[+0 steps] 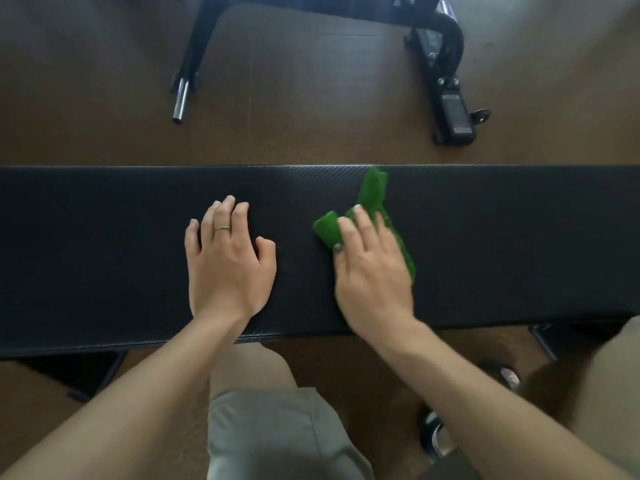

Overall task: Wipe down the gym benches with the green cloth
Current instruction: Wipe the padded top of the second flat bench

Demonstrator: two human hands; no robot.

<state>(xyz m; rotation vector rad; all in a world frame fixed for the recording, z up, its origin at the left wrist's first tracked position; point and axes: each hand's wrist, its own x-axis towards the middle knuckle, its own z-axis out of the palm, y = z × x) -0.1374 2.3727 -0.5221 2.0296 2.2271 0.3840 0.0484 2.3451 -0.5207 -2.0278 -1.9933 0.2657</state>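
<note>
Black bench (104,258) under green cloth (372,192), hands (228,265)

Both forearms were bare, with no sleeves reaching into view. The left hand (228,261) wore a thin, plain metal ring (222,228) on one of its fingers; the right hand (374,271) carried no jewellery. The person wore light grey-beige shorts (277,434), the hem ending above a bare knee, and dark sandals (434,434) with pale straps.
</note>
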